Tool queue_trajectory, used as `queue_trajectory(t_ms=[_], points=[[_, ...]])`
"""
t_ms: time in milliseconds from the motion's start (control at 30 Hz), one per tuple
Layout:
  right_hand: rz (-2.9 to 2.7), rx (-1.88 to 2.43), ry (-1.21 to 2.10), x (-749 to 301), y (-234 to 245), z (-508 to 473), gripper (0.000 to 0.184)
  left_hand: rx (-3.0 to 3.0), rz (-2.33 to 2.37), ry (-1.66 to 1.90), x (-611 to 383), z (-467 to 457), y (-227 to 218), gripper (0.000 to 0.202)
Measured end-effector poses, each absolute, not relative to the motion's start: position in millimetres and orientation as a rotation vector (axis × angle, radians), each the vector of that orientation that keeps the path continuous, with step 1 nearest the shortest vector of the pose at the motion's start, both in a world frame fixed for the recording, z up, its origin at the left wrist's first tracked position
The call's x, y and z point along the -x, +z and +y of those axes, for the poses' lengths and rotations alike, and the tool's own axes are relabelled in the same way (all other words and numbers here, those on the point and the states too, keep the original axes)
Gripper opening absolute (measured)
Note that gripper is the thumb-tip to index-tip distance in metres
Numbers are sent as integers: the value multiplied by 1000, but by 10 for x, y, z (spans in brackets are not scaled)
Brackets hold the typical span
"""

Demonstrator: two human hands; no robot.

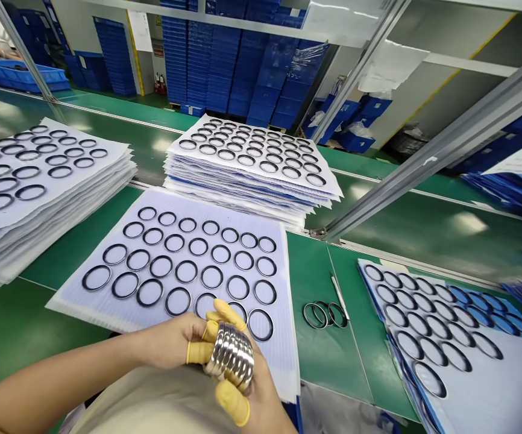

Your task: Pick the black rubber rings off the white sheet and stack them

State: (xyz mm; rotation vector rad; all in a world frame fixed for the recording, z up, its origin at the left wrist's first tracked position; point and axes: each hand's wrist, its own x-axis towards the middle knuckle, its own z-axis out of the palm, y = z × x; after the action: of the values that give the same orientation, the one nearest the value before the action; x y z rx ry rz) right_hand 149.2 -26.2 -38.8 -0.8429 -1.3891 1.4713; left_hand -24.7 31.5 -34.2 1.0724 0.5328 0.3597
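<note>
The bundle of shiny silver metal rings (232, 358) sat at the bottom centre of the frame, between your two hands, its rings packed side by side with their outer bands showing. Your right hand (263, 392), coming up from the lower right, was wrapped about the bundle and grasped it, with a yellow-capped thumb below and a yellow-capped finger over the top. Your left hand (173, 340), reaching in from the lower left, had its yellow-capped fingers against the bundle's left end; you could not tell whether they pinched a ring.

Just beyond your hands, the white rectangular sheet (218, 211) bore rows of thin black-and-silver rings (185, 272) across the centre. Right of it, three loose dark-rimmed rings (315, 316) overlapped on the green tabletop (306, 361), beside a slim white stick (340, 298).

A tall stack of white sheets (243, 187), topped with rings, stood at upper centre; another layered white stack (75, 208) filled the left edge. At lower right lay a ring-covered white-and-blue sheet pile (491, 386).
</note>
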Motion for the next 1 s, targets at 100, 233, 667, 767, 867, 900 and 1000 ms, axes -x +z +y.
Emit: queue_trajectory(t_ms=[100, 233, 667, 767, 867, 900, 1000], points=[[-1345, 866, 1520, -1498, -358, -263, 56, -1024, 592, 359, 225, 289, -318, 34], [-1293, 846, 1563, -1511, -335, -259, 67, -979, 637, 374, 182, 270, -262, 30], [-1383, 913, 1382, -1551, -542, -230, 26, -1575, 691, 592, 221, 365, -164, 33], [-1404, 915, 1420, -1568, -537, -207, 28, -1703, 696, 579, 231, 384, -154, 37], [-1387, 935, 1459, -1569, -498, -177, 42, -1779, 755, 533, 246, 379, -193, 34], [-1359, 955, 1471, -1568, -490, -169, 47, -1798, 767, 526, 253, 376, -207, 33], [-1290, 1006, 1534, -1572, -487, -158, 53, -1869, 776, 527, 282, 383, -225, 32]])
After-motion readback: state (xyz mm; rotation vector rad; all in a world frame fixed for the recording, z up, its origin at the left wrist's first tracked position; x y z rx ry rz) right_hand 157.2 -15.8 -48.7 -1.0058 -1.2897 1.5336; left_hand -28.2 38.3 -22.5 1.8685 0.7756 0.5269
